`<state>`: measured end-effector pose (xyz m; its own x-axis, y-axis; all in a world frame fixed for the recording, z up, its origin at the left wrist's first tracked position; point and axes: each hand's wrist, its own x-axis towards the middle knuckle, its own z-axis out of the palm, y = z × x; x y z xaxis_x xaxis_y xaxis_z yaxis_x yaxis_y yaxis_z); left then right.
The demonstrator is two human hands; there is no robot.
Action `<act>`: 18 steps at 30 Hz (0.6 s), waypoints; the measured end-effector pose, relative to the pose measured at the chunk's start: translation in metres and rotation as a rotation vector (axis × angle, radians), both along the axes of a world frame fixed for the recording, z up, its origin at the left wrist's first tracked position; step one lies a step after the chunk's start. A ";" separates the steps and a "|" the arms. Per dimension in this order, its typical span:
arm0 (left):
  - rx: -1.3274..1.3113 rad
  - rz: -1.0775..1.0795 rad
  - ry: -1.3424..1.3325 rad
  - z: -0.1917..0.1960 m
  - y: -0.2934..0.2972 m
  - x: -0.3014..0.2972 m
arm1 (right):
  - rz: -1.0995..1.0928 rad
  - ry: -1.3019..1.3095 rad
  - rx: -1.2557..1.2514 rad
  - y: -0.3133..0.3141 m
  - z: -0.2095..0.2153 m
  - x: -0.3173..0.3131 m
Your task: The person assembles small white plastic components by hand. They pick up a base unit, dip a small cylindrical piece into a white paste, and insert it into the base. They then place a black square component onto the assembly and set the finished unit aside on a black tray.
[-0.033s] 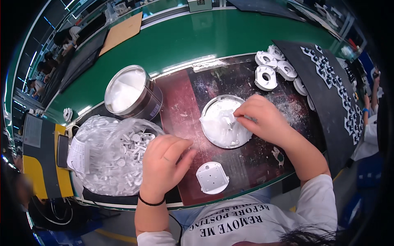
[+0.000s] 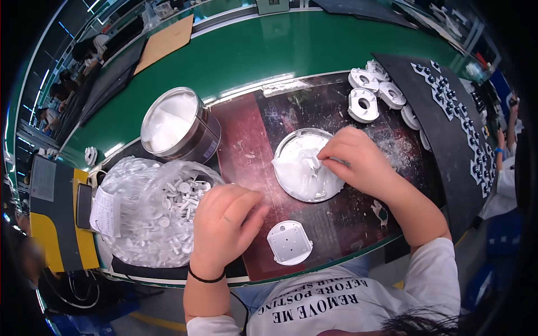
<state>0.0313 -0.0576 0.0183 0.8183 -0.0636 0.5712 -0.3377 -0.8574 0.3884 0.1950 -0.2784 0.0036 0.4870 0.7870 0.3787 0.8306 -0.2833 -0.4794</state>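
Lying beside left hand: clear parts bag, white label.

So a small white plastic piece is pinched upright between the fingertips of the right hand, right over a shallow round metal lid that's smeared with white grease and lies flat on the dark red mat. The left hand is rested at the open edge of a clear plastic bag, which is stuffed with lots of small white plastic parts. A white square plate with rounded corners is laid flat just beside that hand.
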 end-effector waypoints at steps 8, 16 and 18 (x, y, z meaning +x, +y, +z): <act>-0.009 -0.029 0.004 0.002 -0.001 -0.001 | 0.006 -0.062 -0.032 0.008 -0.009 -0.003; -0.012 -0.042 0.011 0.003 -0.001 -0.001 | 0.021 -0.135 -0.081 0.008 -0.008 -0.003; -0.003 -0.042 0.010 0.003 -0.001 -0.001 | 0.021 -0.151 -0.092 0.008 -0.008 -0.003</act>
<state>0.0300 -0.0586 0.0211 0.8207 -0.0965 0.5631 -0.3693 -0.8416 0.3941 0.1920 -0.2706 -0.0045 0.4129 0.8314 0.3720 0.8975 -0.3019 -0.3215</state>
